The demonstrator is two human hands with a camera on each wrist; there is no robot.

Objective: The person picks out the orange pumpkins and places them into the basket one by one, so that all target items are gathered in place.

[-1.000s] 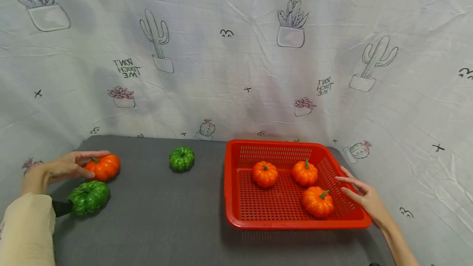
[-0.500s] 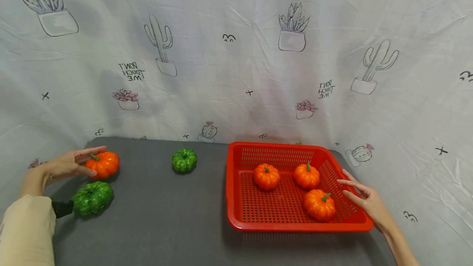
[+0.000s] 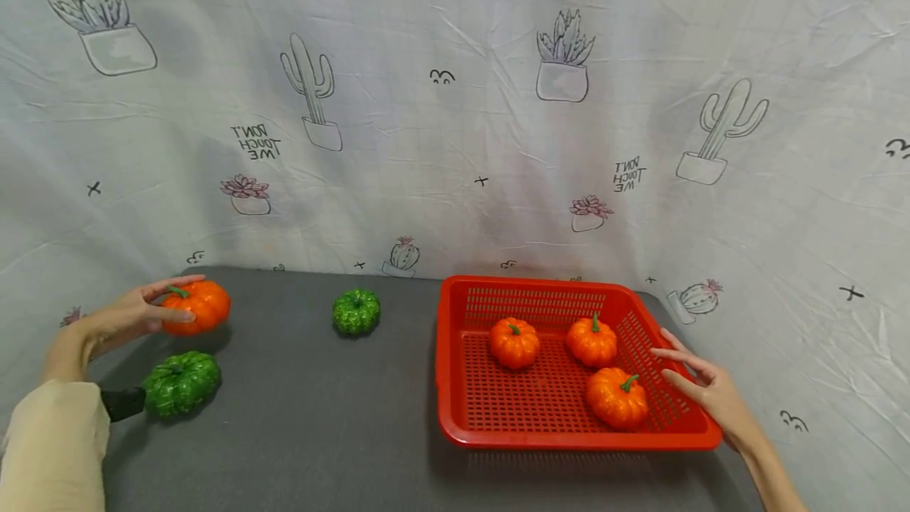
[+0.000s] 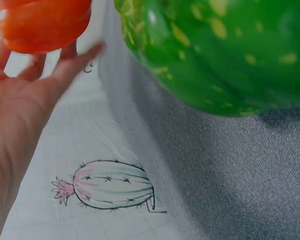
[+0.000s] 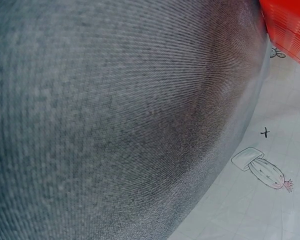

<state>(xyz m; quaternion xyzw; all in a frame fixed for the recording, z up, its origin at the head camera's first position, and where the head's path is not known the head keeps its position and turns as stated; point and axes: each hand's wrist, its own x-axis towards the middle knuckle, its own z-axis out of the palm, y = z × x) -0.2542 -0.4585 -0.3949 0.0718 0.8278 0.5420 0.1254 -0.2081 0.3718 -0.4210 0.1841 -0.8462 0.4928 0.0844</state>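
My left hand (image 3: 128, 316) holds an orange pumpkin (image 3: 206, 306) with a green stem at the table's left side, thumb on the near side and fingers behind. A shadow shows on the table below it. In the left wrist view the same pumpkin (image 4: 45, 25) sits against the fingers. Just in front lies a green pumpkin (image 3: 182, 384), large in the left wrist view. On the right, my right hand (image 3: 714, 397) rests at the right rim of a red basket (image 3: 569, 440), fingers extended over the edge. The right wrist view shows only the basket's corner, not the hand.
Inside the basket lie three orange pumpkins, one at the left (image 3: 515, 343). A smaller green pumpkin (image 3: 356, 311) sits toward the back of the grey table (image 3: 320, 417). A white printed curtain (image 3: 398, 117) hangs behind and along both sides.
My left hand has closed around the orange pumpkin and raised it slightly, tilting it. The right hand stays at the basket rim. The head view has shifted a little.
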